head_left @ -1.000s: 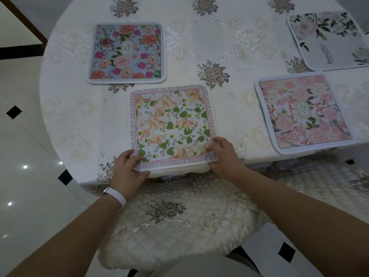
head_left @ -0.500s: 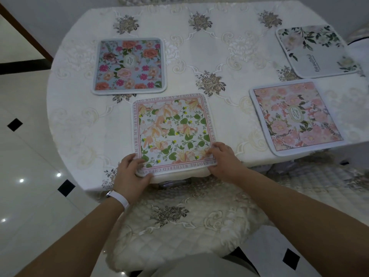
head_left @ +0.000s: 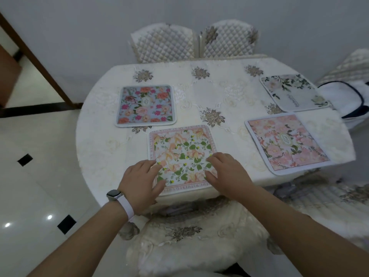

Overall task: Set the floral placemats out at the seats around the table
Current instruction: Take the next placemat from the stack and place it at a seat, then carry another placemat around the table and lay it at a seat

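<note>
Several floral placemats lie flat on the white-clothed table. The nearest, a peach-and-green placemat, sits at the front edge. My left hand hovers open over its near left corner, fingers spread. My right hand is open over its near right part, fingers apart. A blue placemat lies at the far left. A pink placemat lies at the right and a white leafy placemat at the far right.
A cushioned chair seat is right below me, another chair to its right. Two quilted chair backs stand at the table's far side. A white bag rests beyond the right edge. Tiled floor at left.
Both hands let go of the peach placemat's near corners and lifted, fingers spreading over it. My head pulled back and tilted up, so the far chairs and wall came into view.
</note>
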